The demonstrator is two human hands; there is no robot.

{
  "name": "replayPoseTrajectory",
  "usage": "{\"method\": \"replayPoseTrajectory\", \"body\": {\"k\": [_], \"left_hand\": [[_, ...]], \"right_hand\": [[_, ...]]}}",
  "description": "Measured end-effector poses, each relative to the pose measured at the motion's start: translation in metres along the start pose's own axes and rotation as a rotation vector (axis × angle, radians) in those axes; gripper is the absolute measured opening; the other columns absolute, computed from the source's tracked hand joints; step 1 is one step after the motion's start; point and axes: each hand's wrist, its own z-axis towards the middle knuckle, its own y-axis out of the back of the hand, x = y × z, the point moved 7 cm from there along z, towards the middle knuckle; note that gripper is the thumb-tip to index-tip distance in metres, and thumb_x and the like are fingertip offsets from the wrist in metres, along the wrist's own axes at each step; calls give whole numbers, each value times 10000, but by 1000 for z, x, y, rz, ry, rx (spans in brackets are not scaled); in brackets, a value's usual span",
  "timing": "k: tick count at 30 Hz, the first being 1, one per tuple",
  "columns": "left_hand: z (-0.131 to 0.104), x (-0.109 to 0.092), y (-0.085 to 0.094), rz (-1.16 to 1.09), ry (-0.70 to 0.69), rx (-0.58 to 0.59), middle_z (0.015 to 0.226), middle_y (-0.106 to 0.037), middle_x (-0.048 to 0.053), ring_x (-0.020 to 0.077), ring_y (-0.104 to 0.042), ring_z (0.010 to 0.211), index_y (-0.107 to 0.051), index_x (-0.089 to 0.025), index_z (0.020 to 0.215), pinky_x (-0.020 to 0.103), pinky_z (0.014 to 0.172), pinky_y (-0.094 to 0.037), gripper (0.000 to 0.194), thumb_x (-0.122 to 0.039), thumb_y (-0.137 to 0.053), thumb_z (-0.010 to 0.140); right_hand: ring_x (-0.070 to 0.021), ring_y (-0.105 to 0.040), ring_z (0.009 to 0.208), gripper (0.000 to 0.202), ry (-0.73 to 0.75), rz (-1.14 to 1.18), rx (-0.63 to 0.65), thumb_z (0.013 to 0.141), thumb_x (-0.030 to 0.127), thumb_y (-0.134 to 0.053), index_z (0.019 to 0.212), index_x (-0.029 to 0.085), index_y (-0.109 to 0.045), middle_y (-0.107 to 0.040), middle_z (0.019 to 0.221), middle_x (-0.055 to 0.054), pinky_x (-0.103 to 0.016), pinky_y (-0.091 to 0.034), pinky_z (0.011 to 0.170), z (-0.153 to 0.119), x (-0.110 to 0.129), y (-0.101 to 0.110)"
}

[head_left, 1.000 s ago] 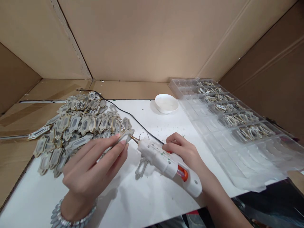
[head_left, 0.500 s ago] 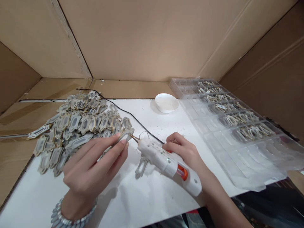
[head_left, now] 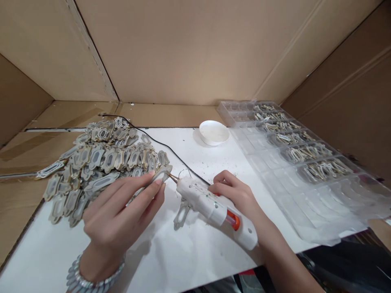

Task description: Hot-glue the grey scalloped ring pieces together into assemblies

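My left hand point(head_left: 122, 211) pinches a grey, plaque-shaped piece point(head_left: 161, 174) with an oval recess, tilted above the white work surface. My right hand point(head_left: 236, 195) is wrapped round the handle of a white hot glue gun point(head_left: 203, 199) that has an orange part at its rear. The gun's brass nozzle point(head_left: 173, 177) meets the held piece near its far end. Under the gun lies a loose grey plaque-shaped piece point(head_left: 181, 214), partly covered by it. A large pile of similar pieces point(head_left: 100, 158) spreads out beyond my left hand.
A white bowl point(head_left: 214, 133) stands toward the back. On the right, a clear compartmented plastic tray point(head_left: 275, 179) holds many small metal pieces point(head_left: 305, 151) in several sections. The black cord point(head_left: 165, 143) crosses the surface. Cardboard walls point(head_left: 189, 53) enclose the back and sides.
The glue gun's rear end and my right hand have shifted very slightly left. The nozzle stays at the same spot on the held piece.
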Motion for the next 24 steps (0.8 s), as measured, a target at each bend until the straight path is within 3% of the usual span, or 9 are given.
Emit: {"method": "replayPoseTrajectory", "body": {"k": [8,24], "left_hand": [[2,0,-1,-31,-20,-51,770,-766,86,198,-707,639,-686,-151,858,317,595,-588,293,-16,-860,664],[-1,2,-2,-58,-8,-52,791,-765,101,199,-707,667,-703,-138,834,314,624,-580,273,-12,-863,651]], "right_hand": [[-133,-558,687,137,5,10,-6,748,103,-602,829,200,-654,-503,866,-14,-238,-436,596,2,1,1],[-133,-570,685,122,-22,29,0,743,114,-613,814,196,-668,-515,860,-16,-238,-422,600,2,2,1]]}}
